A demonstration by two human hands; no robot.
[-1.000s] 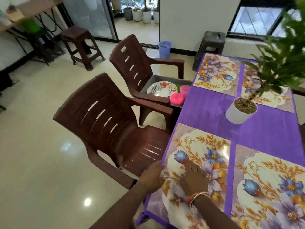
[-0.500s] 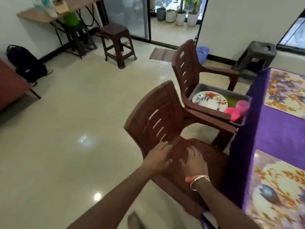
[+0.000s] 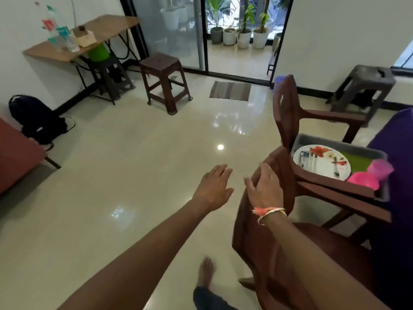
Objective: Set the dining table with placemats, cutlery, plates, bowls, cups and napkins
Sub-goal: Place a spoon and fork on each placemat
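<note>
purple tablecloth [image 3: 400,139] mostly off-frame, blurry cutlery [image 3: 307,156] on plate [image 3: 324,173]

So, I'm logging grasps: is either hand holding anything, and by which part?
Nothing is held. The left hand is open above the floor; the right hand, fingers straight, is at the top of the near chair's backrest, with no grip on it.

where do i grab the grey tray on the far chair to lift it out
Probably a two-handed grip on the raised rim of the grey tray, coming from above at the open front of the far chair. Its armrest crosses the tray's near side and the backrest blocks the rear. Keep it level: the plate carries loose cutlery.
</note>
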